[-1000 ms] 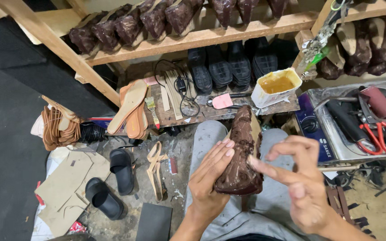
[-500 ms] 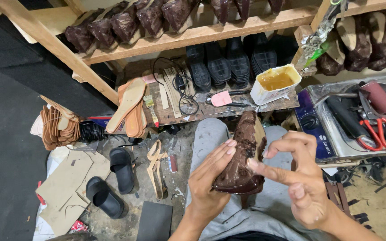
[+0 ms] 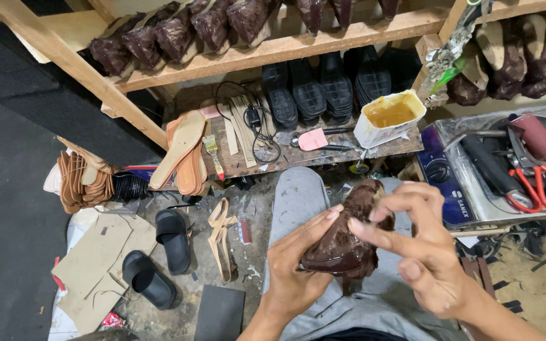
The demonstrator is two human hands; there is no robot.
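the dark brown shoe upper (image 3: pixel 349 237) is being gripped between the left hand (image 3: pixel 295 268) and right hand (image 3: pixel 424 252), long axis running from seven towards one o'clock; its underside is being hidden.

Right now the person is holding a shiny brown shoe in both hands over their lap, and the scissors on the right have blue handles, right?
Not quite. The scissors have red handles, not blue, as the head view shows. The rest holds: the left hand and right hand hold the shiny brown shoe over the lap.
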